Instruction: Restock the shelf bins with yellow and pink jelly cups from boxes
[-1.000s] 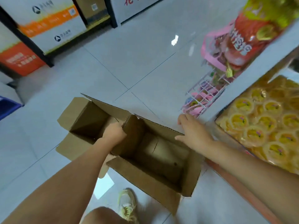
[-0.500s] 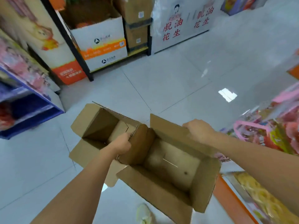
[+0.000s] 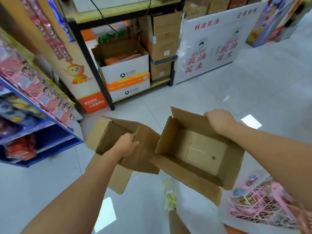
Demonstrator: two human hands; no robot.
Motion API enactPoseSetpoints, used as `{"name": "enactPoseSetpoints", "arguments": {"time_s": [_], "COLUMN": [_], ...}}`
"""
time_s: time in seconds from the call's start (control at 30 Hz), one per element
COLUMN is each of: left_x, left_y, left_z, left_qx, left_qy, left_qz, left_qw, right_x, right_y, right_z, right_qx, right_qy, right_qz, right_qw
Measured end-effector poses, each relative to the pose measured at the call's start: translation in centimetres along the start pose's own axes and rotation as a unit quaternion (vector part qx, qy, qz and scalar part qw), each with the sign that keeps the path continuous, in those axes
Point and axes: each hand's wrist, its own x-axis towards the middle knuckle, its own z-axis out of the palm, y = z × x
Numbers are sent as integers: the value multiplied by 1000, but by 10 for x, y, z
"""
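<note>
I hold two empty boxes side by side above the floor (image 3: pixel 253 90). The left box (image 3: pixel 108 132) sits at my left hand (image 3: pixel 125 145), whose fingers curl over its inner wall. The right box (image 3: pixel 199 149), long axis running left to right, hangs from my right hand (image 3: pixel 217 119), which grips its far flap. No jelly cups are in view.

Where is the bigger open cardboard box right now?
Head view, right of centre, above the tiled floor: the right hand grips the bigger box by its far flap, beside the second box in the left hand.
</note>
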Motion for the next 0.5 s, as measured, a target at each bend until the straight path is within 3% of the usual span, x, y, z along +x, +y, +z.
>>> {"name": "enactPoseSetpoints", "arguments": {"time_s": [0.17,0.3,0.5], "left_x": [68,123,217], "left_y": [-9,-24,-76], "left_z": [-26,-38,-50], "left_qx": [56,35,8], "left_qy": [81,83,92], "left_qz": [-52,-148,-215], "left_qw": [994,985,972], "right_x": [94,170,276], "right_y": [8,16,-10], "right_z": [6,22,33], "right_qx": [22,74,134], "right_qy": [-54,-96,-120], "right_qz": [62,89,94], "right_qw": [996,989,979]}}
